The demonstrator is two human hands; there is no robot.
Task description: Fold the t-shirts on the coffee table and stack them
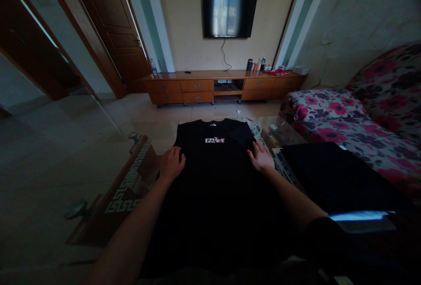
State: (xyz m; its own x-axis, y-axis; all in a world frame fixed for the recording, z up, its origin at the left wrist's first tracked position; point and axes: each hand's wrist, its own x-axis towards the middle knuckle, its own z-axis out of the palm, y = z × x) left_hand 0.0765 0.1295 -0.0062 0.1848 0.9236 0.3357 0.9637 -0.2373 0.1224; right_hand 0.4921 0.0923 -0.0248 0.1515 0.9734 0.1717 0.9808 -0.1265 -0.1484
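Observation:
A black T-shirt point(213, 175) lies spread out, front up, on a glass-topped table point(158, 129), its collar pointing away from me. A small white and pink print with letters sits on its chest. At the shirt's left edge, below the sleeve, rests my left hand point(173, 162), its thumb apart from the bent fingers. My right hand point(261, 157) lies on the opposite edge by the other sleeve, fingers stretched and spread. Both hands touch the fabric without a visible grip. The lower part of the shirt fades into shadow near my body.
Folded dark cloth point(335, 175) lies to the right, near a floral-covered sofa point(329, 105). Round metal table fittings point(75, 209) show at the left. Beyond the table stand a low wooden cabinet point(197, 85) with bottles point(259, 64) and a wall-mounted television point(229, 15).

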